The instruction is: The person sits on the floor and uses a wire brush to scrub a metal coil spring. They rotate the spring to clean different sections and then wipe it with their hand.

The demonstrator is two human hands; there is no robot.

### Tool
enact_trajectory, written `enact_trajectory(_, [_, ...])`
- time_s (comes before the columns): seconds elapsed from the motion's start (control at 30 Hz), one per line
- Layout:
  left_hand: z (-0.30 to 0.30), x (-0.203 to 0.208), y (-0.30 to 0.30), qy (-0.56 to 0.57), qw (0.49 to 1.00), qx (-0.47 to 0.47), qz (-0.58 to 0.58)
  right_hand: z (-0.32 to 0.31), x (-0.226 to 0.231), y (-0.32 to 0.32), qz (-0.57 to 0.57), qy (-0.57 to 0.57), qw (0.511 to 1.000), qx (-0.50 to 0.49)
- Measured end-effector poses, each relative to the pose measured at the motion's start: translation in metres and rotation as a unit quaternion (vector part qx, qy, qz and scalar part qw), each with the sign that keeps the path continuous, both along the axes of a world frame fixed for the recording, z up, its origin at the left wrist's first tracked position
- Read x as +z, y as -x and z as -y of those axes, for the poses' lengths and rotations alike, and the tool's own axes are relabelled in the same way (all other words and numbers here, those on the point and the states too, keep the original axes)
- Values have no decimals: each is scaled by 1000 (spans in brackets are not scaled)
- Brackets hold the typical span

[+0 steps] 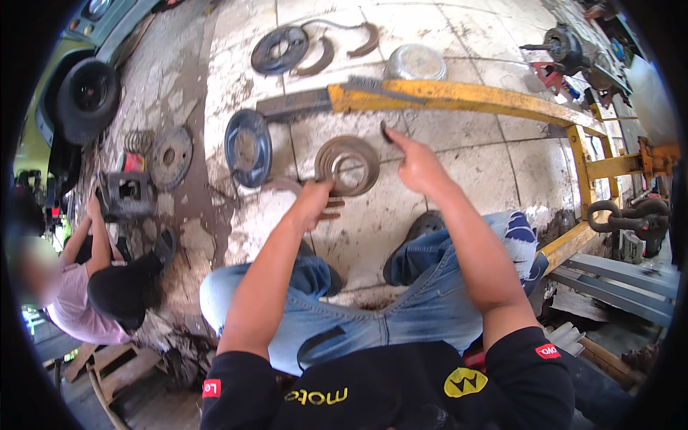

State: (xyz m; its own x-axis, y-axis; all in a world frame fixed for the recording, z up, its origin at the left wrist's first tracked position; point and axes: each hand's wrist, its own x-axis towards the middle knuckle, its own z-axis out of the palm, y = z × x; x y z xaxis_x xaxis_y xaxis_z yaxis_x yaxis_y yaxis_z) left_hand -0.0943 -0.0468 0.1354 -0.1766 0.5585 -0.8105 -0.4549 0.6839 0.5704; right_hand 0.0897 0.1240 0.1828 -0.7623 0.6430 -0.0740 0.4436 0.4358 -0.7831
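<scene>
A rusty, stepped round brake drum [328, 159] faces up in front of me, pale floor showing through its centre hole. My left hand [312, 205] grips its lower left rim, thumb on the metal and other fingers spread below the edge. To the right of the drum, my right hand [419, 166] is raised with fingers closed together. A small dark piece [387, 132] shows at its fingertips, too small to name. Left of the drum stands a dark blue round backing plate [247, 149], and a rusty curved part [283, 185] lies partly behind my left hand.
A yellow steel frame [459, 92] crosses beyond the drum. Past it lie another backing plate [279, 50], curved brake shoes [364, 40] and a silver round cover [416, 63]. A shackle [631, 215] hangs at right. A person [86, 287] squats left, near a concrete block [130, 193].
</scene>
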Motion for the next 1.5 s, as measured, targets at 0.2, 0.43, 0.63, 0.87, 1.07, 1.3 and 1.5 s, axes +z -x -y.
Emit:
enact_trajectory(0.2, [-6,-13,24,-1,940,-2,-342,-3,5,0,13,119,991,-64])
enact_trajectory(0.43, [-14,4,16,-28,938,-26,-346,-11,-12,-4,-40,302,945,-120])
enact_trajectory(0.63, [-12,3,20,-32,965,4,-261,-3,-12,15,26,321,945,-59])
enact_trajectory(0.87, [-12,7,22,-31,970,-18,-241,5,-36,55,-47,532,839,-103])
enact_trajectory(1.07, [-12,7,23,-2,952,-14,-305,-7,-39,69,-15,570,818,-74])
enact_trajectory(1.3, [-17,10,19,-3,952,-47,-302,-16,-50,50,-13,599,800,-39])
enact_trajectory(1.5, [-17,-11,26,-8,920,-59,-388,-2,-40,70,-91,643,758,-55])
